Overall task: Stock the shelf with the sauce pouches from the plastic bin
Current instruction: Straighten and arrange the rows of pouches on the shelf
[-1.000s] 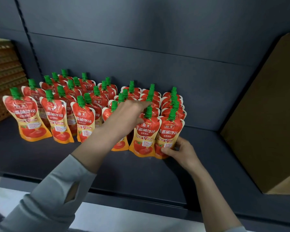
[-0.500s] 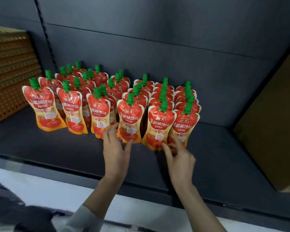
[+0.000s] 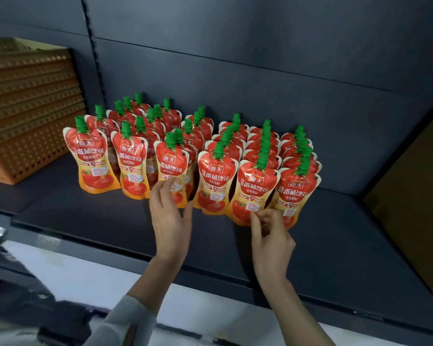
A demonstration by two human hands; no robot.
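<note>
Sauce pouches stand in rows, front to back, on the dark shelf. Your left hand, fingers straight and spread, touches the lower face of the third front pouch. Your right hand, fingers loosely curled, meets the bottom edge of the fifth front pouch; whether it pinches cannot be told. Each pouch is probably soft, light, glossy and easily tipped, so take hold at the stiff green cap or the side seams. The plastic bin is out of view, the rear rows are largely hidden, and the lower left corner is blurred.
</note>
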